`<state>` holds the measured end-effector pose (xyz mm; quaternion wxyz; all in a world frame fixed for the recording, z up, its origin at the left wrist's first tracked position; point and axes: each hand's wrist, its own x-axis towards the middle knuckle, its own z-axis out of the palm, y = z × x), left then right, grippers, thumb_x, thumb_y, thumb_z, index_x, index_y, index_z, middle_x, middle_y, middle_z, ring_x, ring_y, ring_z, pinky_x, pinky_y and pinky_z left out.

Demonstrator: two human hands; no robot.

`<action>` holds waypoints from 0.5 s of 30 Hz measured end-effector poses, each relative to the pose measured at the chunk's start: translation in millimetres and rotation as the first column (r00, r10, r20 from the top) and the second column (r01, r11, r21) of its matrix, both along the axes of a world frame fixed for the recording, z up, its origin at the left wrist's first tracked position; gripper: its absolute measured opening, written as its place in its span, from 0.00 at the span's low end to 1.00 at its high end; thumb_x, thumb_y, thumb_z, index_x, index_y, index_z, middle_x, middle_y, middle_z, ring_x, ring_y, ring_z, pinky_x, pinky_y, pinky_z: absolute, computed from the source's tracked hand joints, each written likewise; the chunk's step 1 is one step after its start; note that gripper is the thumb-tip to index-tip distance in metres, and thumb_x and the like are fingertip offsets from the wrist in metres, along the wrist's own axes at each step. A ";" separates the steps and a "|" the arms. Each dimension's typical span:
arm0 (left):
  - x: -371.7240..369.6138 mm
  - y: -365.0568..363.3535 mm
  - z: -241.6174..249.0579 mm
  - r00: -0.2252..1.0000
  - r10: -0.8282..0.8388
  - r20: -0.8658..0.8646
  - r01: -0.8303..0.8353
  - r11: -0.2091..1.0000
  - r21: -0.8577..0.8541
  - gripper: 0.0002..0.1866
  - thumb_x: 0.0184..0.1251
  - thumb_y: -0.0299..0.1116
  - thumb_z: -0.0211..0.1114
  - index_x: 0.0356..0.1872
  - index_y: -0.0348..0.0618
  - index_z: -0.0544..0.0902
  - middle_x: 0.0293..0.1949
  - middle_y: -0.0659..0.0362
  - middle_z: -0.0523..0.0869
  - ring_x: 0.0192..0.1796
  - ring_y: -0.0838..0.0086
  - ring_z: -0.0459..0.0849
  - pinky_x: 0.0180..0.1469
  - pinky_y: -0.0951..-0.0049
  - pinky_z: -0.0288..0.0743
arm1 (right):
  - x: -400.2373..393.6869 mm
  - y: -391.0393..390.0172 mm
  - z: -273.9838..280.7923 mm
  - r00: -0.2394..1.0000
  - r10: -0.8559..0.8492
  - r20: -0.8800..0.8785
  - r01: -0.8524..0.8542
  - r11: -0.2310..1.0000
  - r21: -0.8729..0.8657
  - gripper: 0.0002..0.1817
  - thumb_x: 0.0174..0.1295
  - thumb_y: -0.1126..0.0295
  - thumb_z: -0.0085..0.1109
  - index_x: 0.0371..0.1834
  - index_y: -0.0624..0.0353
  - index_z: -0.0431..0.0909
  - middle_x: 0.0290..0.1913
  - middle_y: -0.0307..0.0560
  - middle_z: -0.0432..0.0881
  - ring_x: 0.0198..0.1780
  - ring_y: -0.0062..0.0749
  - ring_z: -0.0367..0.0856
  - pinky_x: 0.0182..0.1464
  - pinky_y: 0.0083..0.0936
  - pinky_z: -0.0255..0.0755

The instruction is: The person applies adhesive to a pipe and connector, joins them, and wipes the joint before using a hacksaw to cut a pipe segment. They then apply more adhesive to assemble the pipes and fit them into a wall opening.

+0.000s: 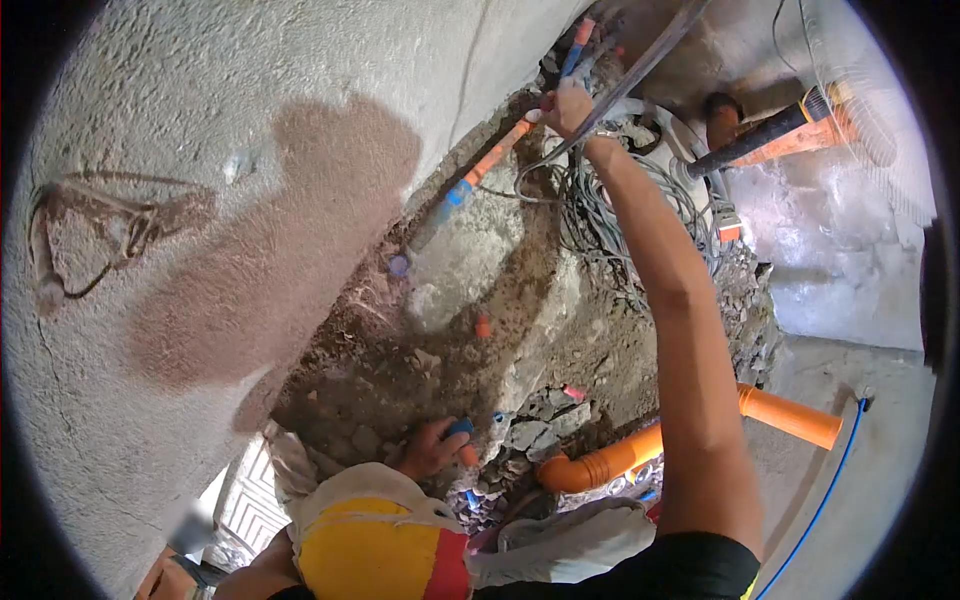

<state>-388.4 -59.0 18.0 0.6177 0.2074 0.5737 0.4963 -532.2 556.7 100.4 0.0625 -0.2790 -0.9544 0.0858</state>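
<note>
Step in hand, judging by the pose: work w/ the far end of the thin pipe (493, 157). It lies along the foot of the wall (200, 110), orange w/ a blue band at its near part, running far-right to a pale end by the fingers. Right hand (570, 107) is stretched far out, fingers bent in at that end; can't tell how tight, or if they've hold of it or a small reddish bit there. A blue/orange piece (576, 50) sits just beyond.

Left hand (428, 450) is down nr the knee (365, 550), fingers part-curled against a stub (466, 454) w/ a blue top; contact looks likely, but can't tell if it's gripped or just leaned on.

A move at the far end prob calls for a steady right wrist, fingers in line w/ the pipe, & dirt kept off its end.

In the way: the coil (590, 215) of grey cable right beside & under the right forearm, plus a grey strip (650, 65) slanting past the wrist; either could snag.

Around: purple cap (399, 266) left of a pale slab (465, 250), small red stub (483, 326) in the dirt mid-scene, rubble (525, 435) nearer. Fat orange pipe (622, 457) near right, partly hidden by the arm; black pipe (750, 140) far right; blue cable (828, 482) near right.
</note>
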 end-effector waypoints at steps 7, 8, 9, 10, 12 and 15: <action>-7.3 0.0 0.6 0.996 -0.060 0.070 0.061 0.998 -0.013 0.17 0.71 0.45 0.63 0.36 0.38 0.80 0.24 0.63 0.76 0.30 0.80 0.73 0.34 0.68 0.70 | -6.6 -4.7 20.0 0.924 0.220 0.313 -0.301 0.923 0.241 0.11 0.63 0.66 0.67 0.47 0.56 0.86 0.52 0.55 0.85 0.53 0.53 0.86 0.51 0.46 0.82; -8.1 -0.2 3.7 0.996 -0.055 0.070 0.059 0.997 -0.049 0.17 0.72 0.45 0.63 0.40 0.38 0.81 0.28 0.64 0.78 0.30 0.81 0.75 0.33 0.72 0.72 | -8.8 -4.3 24.4 0.923 0.227 0.311 -0.306 0.923 0.235 0.11 0.63 0.66 0.67 0.47 0.56 0.86 0.52 0.55 0.85 0.53 0.53 0.86 0.51 0.46 0.82; -7.3 -2.8 6.1 0.996 -0.053 0.074 0.060 0.994 -0.087 0.17 0.73 0.46 0.64 0.44 0.39 0.82 0.31 0.65 0.80 0.30 0.82 0.77 0.31 0.75 0.73 | -7.8 -3.7 29.0 0.908 0.232 0.347 -0.317 0.925 0.210 0.14 0.61 0.63 0.69 0.46 0.57 0.84 0.49 0.55 0.85 0.51 0.53 0.86 0.51 0.46 0.81; -7.2 -4.1 5.7 0.996 -0.052 0.078 0.060 0.994 -0.093 0.17 0.73 0.46 0.64 0.44 0.39 0.82 0.31 0.65 0.80 0.30 0.82 0.77 0.31 0.75 0.73 | -6.4 -5.2 32.0 0.892 0.236 0.385 -0.326 0.926 0.189 0.17 0.58 0.61 0.71 0.46 0.58 0.83 0.45 0.54 0.85 0.50 0.54 0.86 0.52 0.46 0.80; -7.4 -1.3 2.1 0.988 -0.068 0.137 0.077 0.995 -0.059 0.17 0.73 0.45 0.63 0.43 0.39 0.82 0.31 0.65 0.80 0.29 0.82 0.77 0.30 0.75 0.73 | -9.3 -10.3 35.3 0.913 0.215 0.347 -0.302 0.928 0.219 0.15 0.58 0.61 0.71 0.42 0.58 0.85 0.43 0.54 0.86 0.48 0.54 0.86 0.51 0.47 0.80; -4.5 -2.0 0.6 0.991 -0.037 0.126 0.047 0.996 -0.077 0.16 0.73 0.45 0.64 0.42 0.39 0.82 0.30 0.66 0.80 0.29 0.83 0.76 0.29 0.75 0.73 | -10.9 -12.7 42.7 0.920 0.164 0.357 -0.253 0.942 0.220 0.14 0.58 0.61 0.72 0.41 0.58 0.86 0.40 0.57 0.88 0.47 0.56 0.87 0.49 0.48 0.80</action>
